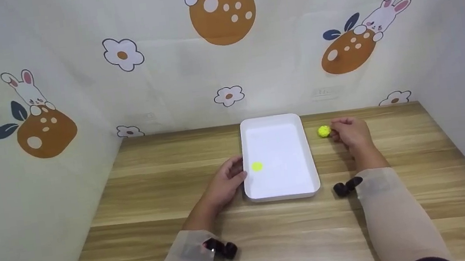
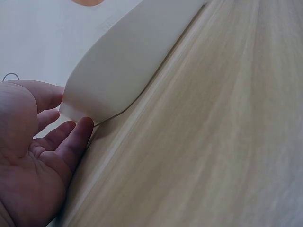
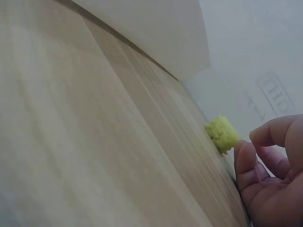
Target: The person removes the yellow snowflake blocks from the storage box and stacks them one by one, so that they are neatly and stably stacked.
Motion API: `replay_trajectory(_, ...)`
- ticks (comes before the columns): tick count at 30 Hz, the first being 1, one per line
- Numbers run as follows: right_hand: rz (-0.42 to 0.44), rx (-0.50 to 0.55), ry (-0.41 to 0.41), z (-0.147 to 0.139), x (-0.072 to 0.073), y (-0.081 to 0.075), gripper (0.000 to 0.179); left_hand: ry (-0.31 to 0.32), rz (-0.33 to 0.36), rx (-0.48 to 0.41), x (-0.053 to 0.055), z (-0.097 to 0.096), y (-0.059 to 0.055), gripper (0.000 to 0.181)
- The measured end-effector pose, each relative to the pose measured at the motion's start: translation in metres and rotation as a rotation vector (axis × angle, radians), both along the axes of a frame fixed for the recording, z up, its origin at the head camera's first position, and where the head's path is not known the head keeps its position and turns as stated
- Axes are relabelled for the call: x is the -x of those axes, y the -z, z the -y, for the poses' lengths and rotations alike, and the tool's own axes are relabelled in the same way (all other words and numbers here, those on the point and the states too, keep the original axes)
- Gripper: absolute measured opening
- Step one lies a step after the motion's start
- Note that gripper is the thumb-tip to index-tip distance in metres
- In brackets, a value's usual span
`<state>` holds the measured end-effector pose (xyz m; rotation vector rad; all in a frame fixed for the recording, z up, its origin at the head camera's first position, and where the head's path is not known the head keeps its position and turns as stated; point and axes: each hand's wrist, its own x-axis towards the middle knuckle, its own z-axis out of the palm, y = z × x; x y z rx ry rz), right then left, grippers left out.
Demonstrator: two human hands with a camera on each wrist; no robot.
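Note:
A white rectangular tray point(image 1: 280, 160) lies on the wooden table, and a flat bright-yellow round spot point(image 1: 257, 166) shows inside it near the left wall. My left hand point(image 1: 224, 184) touches the outside of the tray's left wall, its fingers loosely bent; in the left wrist view the fingertips point(image 2: 84, 126) are by the tray's end point(image 2: 109, 71). To the right of the tray, my right hand point(image 1: 352, 133) pinches a small yellow knobbly piece point(image 1: 324, 131) by its edge. In the right wrist view that piece point(image 3: 222, 134) looks short and thick, at the fingertips point(image 3: 246, 153).
Wood-grain table point(image 1: 148, 203) runs back to a cloth wall point(image 1: 174, 89) printed with rabbits, oranges and flowers. More cloth stands close on the left and right sides. Small black cameras point(image 1: 348, 187) sit on both wrists.

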<state>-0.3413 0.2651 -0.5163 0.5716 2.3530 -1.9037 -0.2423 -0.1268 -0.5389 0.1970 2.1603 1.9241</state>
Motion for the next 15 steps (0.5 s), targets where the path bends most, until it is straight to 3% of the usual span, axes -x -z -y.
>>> replay_trajectory(6,-0.019,0.067,0.018,-0.001,-0.003,-0.003,0.041,0.005,0.005,-0.009,0.001,0.0,0.002,0.06)
replay_trajectory(10,-0.016,0.114,0.029,0.002,-0.002,-0.014,0.035,0.005,0.005,-0.011,0.001,-0.001,0.003,0.06)
replay_trajectory(15,-0.052,0.187,-0.089,0.017,-0.006,-0.037,0.03,0.0,0.007,-0.023,0.001,-0.001,0.003,0.059)
